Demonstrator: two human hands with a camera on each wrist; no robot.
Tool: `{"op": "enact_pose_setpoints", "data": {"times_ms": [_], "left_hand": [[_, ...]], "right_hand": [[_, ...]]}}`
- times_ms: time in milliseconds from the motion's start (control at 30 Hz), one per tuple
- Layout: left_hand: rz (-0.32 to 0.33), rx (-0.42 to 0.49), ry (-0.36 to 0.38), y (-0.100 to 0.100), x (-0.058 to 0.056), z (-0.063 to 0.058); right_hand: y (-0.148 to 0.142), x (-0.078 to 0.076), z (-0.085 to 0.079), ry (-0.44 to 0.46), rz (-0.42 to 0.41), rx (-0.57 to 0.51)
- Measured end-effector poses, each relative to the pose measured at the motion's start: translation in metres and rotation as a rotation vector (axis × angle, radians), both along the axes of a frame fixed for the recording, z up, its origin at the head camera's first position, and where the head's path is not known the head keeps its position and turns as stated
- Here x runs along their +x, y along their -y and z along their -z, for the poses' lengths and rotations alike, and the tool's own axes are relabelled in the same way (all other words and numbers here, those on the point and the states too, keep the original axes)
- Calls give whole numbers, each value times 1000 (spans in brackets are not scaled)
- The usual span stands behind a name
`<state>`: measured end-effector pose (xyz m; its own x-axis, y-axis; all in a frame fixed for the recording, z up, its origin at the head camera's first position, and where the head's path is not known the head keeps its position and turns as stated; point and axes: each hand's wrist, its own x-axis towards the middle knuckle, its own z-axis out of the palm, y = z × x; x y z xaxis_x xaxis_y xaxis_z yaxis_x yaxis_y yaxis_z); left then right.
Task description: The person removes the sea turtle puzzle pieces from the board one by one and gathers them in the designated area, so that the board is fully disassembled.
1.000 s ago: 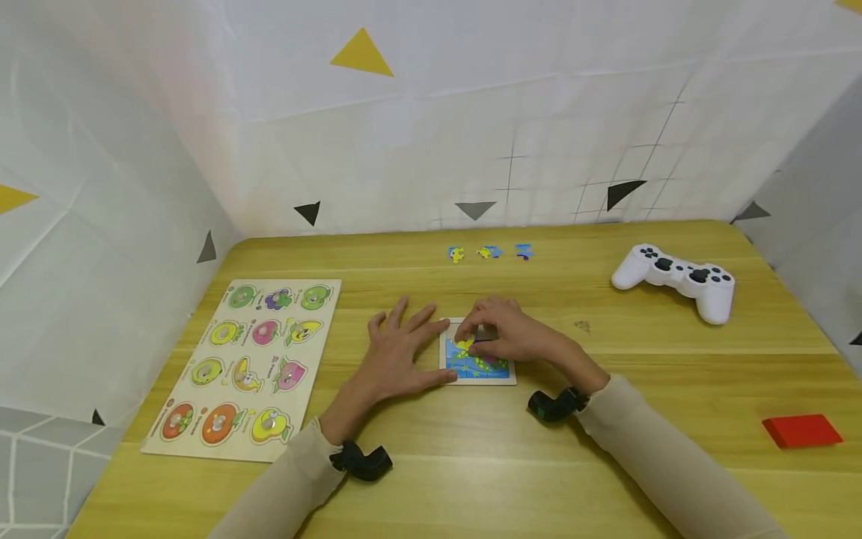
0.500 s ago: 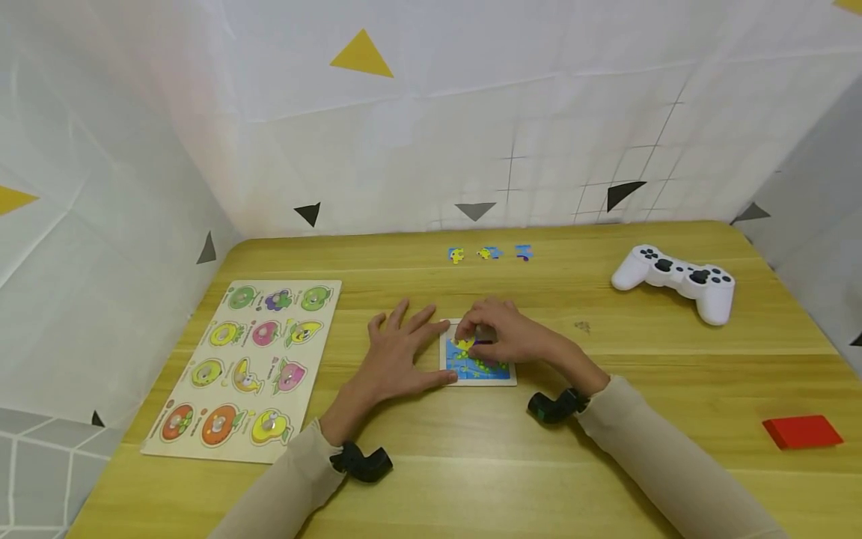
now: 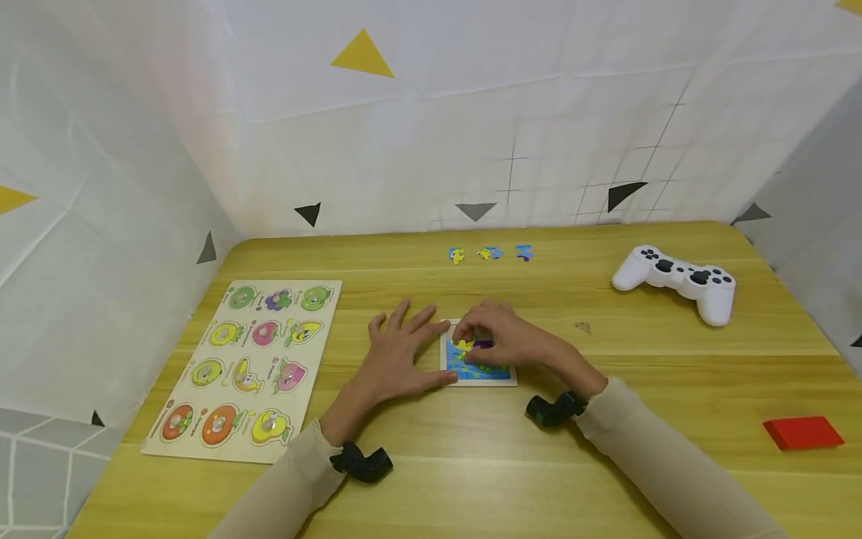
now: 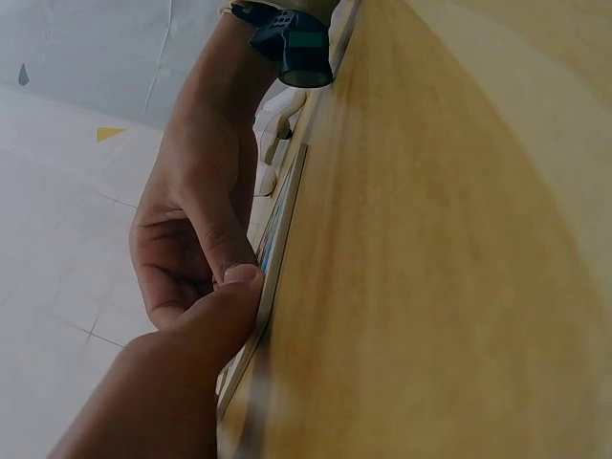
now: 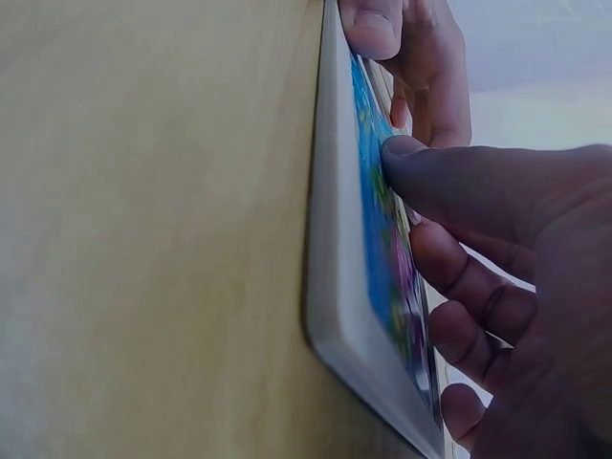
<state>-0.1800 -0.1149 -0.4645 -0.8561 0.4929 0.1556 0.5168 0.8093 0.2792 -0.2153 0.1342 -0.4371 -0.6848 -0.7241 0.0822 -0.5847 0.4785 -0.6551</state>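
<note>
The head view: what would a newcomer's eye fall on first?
Probably the spread, bare left hand and the bent, bare right hand, both at the small, pale-framed puzzle with its blue picture, near the middle. Next, likely, the white game controller at upper right, and the large, pale fruit-picture board on the left.

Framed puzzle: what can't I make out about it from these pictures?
Head view: much of the puzzle, covered by the right hand; whether that hand pinches anything.
Left wrist view: most of the puzzle's face, nearly edge-on, partly behind the left hand.
Right wrist view: the puzzle's details, blurred.
</note>
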Motion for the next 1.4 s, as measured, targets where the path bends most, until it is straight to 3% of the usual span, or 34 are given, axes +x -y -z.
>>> {"op": "enact_pose_setpoints", "data": {"times_ms": [933, 1400], "left_hand": [[2, -3, 17, 0, 0, -1], [-2, -17, 19, 0, 1, -1]], "right_hand": [[0, -1, 2, -149, -36, 18], [-3, -4, -1, -73, -9, -5]]}}
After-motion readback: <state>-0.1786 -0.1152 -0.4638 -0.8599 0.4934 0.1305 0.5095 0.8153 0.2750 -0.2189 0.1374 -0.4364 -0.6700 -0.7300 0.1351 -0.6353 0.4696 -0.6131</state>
